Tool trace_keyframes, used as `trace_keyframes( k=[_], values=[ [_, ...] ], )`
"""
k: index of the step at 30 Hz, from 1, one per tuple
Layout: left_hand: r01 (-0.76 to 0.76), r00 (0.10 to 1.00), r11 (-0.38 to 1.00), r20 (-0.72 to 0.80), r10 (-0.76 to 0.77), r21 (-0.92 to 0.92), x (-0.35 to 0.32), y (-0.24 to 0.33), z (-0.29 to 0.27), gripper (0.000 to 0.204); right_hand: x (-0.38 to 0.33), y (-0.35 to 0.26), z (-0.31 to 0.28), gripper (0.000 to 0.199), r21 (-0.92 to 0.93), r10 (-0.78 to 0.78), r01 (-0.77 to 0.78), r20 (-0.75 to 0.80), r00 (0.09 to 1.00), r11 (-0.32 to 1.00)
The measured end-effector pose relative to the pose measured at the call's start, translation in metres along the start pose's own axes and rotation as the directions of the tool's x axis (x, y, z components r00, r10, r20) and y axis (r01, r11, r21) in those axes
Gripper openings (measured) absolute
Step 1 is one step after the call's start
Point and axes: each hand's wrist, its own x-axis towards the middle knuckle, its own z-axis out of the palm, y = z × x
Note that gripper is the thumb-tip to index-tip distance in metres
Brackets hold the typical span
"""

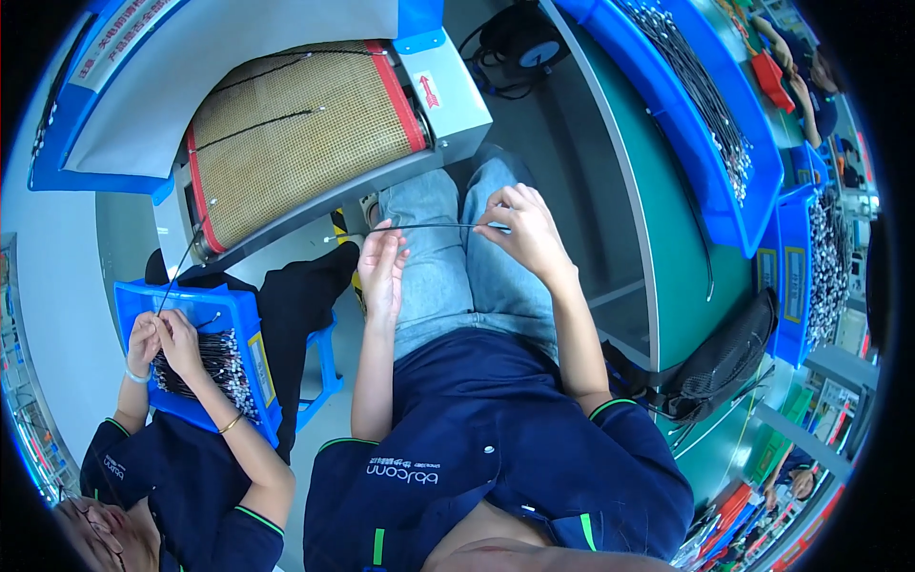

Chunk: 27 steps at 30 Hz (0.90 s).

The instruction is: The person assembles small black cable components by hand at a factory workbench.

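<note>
A thin black cable (434, 227) with a small metal tip at its left end stretches level above my lap, which is in blue jeans. My right hand (522, 229) pinches its right end between thumb and fingers. My left hand (383, 269) is raised palm up, and its fingertips hold the cable near the left end. Just beyond the cable's tip is the front edge of a conveyor with a tan mesh belt (295, 133) edged in red. A couple of black cables lie on the belt.
At my left a seated co-worker's hands (162, 336) hold a cable over a blue bin (243, 324) of cables. Long blue trays (734, 219) of cables sit on a green bench (667, 248) at my right. A black fan (724, 367) is beside it.
</note>
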Motion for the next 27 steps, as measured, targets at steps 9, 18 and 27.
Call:
trace_keyframes(
  k=[9, 18, 27],
  values=[
    [0.166, 0.969, 0.835, 0.071, -0.238, 0.525, -0.005, -0.062, -0.013, 0.014, 0.081, -0.008, 0.034, 0.01, 0.014, -0.071, 0.072, -0.057, 0.996, 0.997],
    [-0.335, 0.913, 0.309, 0.388, -0.127, 0.89, -0.01, -0.061, 0.005, 0.031, 0.153, -0.005, 0.078, 0.013, 0.059, -0.048, 0.059, -0.167, 0.985, 0.996],
    [-0.384, 0.901, 0.313, 0.427, -0.08, 0.868, -0.008, -0.066, 0.0, 0.033, 0.17, -0.002, 0.098, 0.014, 0.063, 0.01, 0.0, -0.15, 0.989, 0.998]
  ],
)
